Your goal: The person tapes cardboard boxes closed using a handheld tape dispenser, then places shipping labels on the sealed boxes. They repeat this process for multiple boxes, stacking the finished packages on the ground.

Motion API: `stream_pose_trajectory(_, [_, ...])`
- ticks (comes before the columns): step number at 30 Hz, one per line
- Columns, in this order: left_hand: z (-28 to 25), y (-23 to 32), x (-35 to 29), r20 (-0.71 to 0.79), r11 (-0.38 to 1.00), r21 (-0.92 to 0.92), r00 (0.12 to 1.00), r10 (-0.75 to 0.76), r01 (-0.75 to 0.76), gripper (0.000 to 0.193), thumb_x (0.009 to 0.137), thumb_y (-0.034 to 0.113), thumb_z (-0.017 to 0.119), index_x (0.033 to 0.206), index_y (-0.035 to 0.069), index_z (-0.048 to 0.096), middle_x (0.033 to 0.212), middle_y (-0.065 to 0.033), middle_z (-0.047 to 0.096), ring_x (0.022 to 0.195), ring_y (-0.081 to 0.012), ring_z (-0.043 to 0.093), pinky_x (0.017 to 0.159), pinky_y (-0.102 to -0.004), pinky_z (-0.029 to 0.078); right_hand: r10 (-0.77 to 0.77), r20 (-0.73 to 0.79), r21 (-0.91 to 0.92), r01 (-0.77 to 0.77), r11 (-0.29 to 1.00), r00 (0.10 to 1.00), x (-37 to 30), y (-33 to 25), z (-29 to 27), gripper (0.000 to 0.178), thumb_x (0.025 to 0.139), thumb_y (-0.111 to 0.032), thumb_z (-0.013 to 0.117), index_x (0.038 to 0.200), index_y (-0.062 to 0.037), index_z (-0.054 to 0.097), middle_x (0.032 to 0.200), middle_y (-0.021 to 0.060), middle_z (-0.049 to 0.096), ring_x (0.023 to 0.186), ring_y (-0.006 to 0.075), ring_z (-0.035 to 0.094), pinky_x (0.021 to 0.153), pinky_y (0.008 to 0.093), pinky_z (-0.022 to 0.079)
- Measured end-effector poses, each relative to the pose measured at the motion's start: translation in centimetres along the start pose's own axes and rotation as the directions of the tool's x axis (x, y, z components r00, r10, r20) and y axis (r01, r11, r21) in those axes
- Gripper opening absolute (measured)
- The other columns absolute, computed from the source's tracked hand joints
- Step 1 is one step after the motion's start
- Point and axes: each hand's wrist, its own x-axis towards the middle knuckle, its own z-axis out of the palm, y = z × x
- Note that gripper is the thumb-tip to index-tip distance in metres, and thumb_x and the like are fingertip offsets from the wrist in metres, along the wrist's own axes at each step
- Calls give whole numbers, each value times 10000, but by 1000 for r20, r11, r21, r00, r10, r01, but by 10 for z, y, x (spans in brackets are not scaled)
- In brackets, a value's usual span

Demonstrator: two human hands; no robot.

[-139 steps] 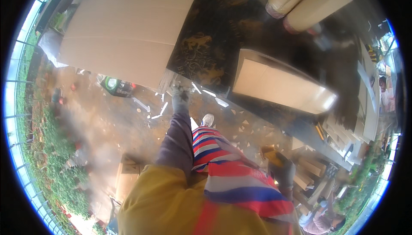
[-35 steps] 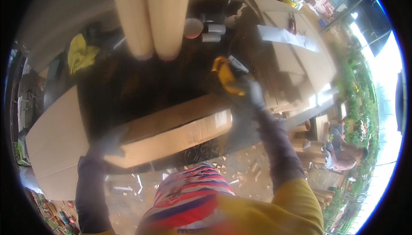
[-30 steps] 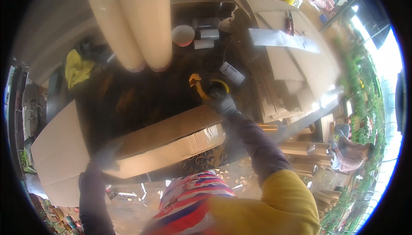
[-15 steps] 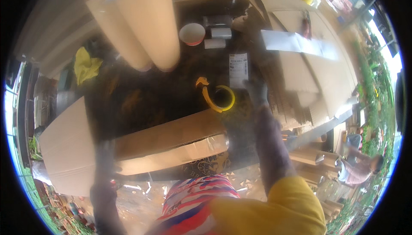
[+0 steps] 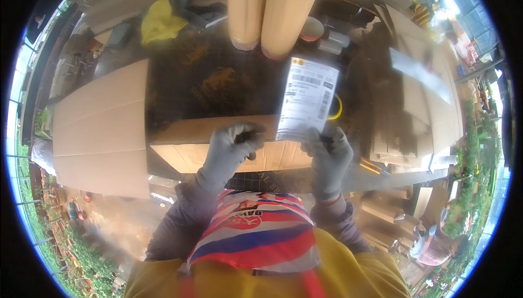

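My right hand (image 5: 331, 155), in a grey glove, is closed on the lower edge of a white printed label (image 5: 306, 99), which stands up tilted above the table. Just left of the label's lower corner is my left hand (image 5: 229, 152), also gloved. Its fingers are curled in; whether they pinch anything is hidden. Beneath both hands lies a long brown cardboard box (image 5: 185, 156) along the table's near edge. Behind the label, a yellow tape roll (image 5: 336, 107) shows only in part.
Two tall brown paper rolls (image 5: 283, 20) stand at the back. A flat cardboard sheet (image 5: 101, 129) lies left, a cardboard stack (image 5: 419, 113) right. A bowl (image 5: 312, 29), a yellow cloth (image 5: 162, 23) and pencil-like sticks (image 5: 371, 166) are on the dark table. A person (image 5: 438, 249) sits at lower right.
My right hand has picked the label off the table and brought it toward me. My left hand has moved from the box's left end to beside the label. The view has shifted.
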Motion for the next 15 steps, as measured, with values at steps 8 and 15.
stream_pose_trajectory(8, [-19,-1,-20,81,990,-142,997,14,-2,134,932,63,634,1006,-45,659,829,-63,675,623,-64,584,530,-210,486,-155,-15,-201,148,968,988,-24,4,35,106,902,-24,722,902,17,624,739,34,663,650,57,585,610,206,474])
stream_pose_trajectory(15, [-31,1,-18,76,994,-111,997,6,3,117,947,61,628,999,-37,664,807,-67,679,623,-61,597,507,-199,478,-223,5,-223,219,950,975,-27,-3,48,122,899,-36,734,904,15,623,720,21,658,657,48,576,613,196,461])
